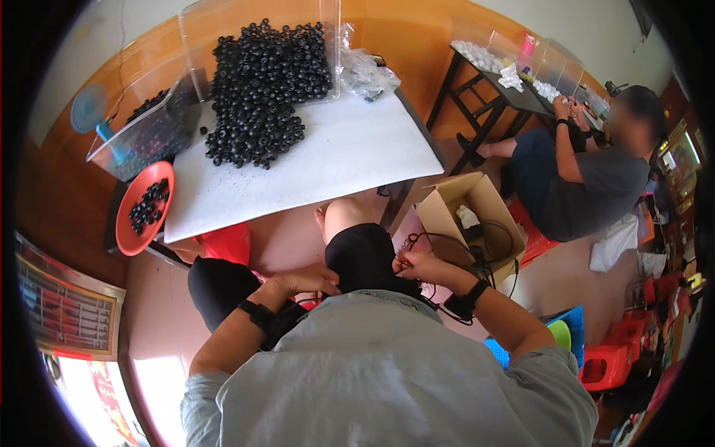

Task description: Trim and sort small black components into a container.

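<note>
Both of my hands are low over my lap, beside my black shorts. My left hand lies between my thighs with its fingers drawn together and tips partly hidden; what they hold, if anything, I cannot make out. My right hand is pinched at the outer side of my right thigh, against the dark cloth. Something small and dark may be between its fingers. Black bands sit on both wrists, and a dark cable hangs by the right one. On the white-topped table ahead lies a heap of black beads.
A red bowl of beads and a clear bin stand at the table's left. Right of my knee is an open cardboard box with cables. A co-worker sits at another table. Red stools and a blue basket stand right.
</note>
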The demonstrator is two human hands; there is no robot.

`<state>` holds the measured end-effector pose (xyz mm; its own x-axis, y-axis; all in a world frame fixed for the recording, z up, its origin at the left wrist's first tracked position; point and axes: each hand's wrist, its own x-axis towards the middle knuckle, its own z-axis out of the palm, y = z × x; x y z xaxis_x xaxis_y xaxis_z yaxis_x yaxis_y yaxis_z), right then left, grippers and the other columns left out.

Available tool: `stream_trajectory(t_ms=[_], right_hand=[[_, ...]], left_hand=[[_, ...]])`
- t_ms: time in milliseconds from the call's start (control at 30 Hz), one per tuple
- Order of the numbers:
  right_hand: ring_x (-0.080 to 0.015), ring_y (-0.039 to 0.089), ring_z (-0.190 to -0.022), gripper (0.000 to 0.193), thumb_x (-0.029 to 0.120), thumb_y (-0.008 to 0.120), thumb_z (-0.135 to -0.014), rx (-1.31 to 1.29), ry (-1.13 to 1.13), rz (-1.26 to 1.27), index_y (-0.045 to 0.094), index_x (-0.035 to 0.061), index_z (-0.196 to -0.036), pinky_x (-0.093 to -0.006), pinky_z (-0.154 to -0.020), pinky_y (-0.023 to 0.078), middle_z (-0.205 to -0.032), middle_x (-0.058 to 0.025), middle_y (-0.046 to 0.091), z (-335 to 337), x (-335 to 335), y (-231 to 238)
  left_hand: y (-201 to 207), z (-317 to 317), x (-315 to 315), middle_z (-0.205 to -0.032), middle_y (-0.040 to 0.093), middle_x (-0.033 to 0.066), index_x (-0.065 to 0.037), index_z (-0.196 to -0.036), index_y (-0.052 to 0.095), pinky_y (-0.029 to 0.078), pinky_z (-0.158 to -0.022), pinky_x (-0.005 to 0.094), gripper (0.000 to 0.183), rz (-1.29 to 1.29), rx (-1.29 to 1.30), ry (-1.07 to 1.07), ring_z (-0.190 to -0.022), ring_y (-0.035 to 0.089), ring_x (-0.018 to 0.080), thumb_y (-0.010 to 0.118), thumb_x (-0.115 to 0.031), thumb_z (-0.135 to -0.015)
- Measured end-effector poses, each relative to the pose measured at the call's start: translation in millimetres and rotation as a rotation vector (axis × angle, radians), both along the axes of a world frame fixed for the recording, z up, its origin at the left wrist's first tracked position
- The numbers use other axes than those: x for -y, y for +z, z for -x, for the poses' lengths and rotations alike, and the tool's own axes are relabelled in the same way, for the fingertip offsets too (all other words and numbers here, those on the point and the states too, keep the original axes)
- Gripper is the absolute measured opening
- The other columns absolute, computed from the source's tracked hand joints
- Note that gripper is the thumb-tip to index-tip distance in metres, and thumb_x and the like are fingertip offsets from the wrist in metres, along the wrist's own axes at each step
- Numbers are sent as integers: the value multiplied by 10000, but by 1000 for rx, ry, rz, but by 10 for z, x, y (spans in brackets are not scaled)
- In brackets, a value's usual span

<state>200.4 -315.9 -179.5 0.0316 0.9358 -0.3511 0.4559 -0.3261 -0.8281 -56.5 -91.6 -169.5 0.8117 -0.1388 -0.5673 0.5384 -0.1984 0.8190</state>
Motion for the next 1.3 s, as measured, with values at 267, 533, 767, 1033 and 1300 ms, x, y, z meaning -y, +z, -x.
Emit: stream_trajectory(t_ms=[267, 533, 767, 1033, 1300], right_hand=[[-107, 602, -748, 161, 137, 714, -899, -67, 1, 64, 618, 78, -1013, -297, -667, 503, -838, 3, 643, 354, 306, 516], [-201, 663, -857, 262, 149, 750, -807, 111, 206, -94, 621, 74, -1022, -335, -782, 519, -878, -62, 670, 344, 311, 439], [-170, 626, -880, 326, 120, 825, -775, 86, -2, -30, 637, 74, -1037, -318, -794, 502, -905, -37, 655, 170, 286, 170], [-198, 645, -836, 327, 180, 866, -748, 54, 30, 66, 656, 59, -967, -343, -749, 508, -867, -56, 666, 66, 129, 320], [-128, 568, -692, 313, 191, 839, -778, -63, 104, 291, 650, 37, -974, -290, -601, 466, -804, -11, 586, 30, 50, 465]], left_hand=[[-104, 293, 137, -656, 571, -5, -49, -977, 753, 340, -461, 274, 204, -38, 66, 113, -515, 443, 81, 652, -212, -908], [-214, 297, 7, -694, 596, -60, -59, -1007, 771, 379, -519, 216, 217, 88, 24, 108, -579, 476, 32, 698, -253, -943], [-230, 209, -46, -778, 656, -18, -59, -1052, 771, 421, -558, 244, 240, 38, 39, 112, -634, 515, 65, 654, -235, -938], [-415, 243, -22, -931, 698, -16, -52, -1084, 762, 475, -653, 245, 278, 149, -56, 169, -853, 597, 64, 670, -271, -941], [-579, 192, -79, -1132, 727, 68, -14, -1176, 737, 483, -955, 306, 341, 268, 83, 112, -1035, 634, 158, 691, -249, -932]])
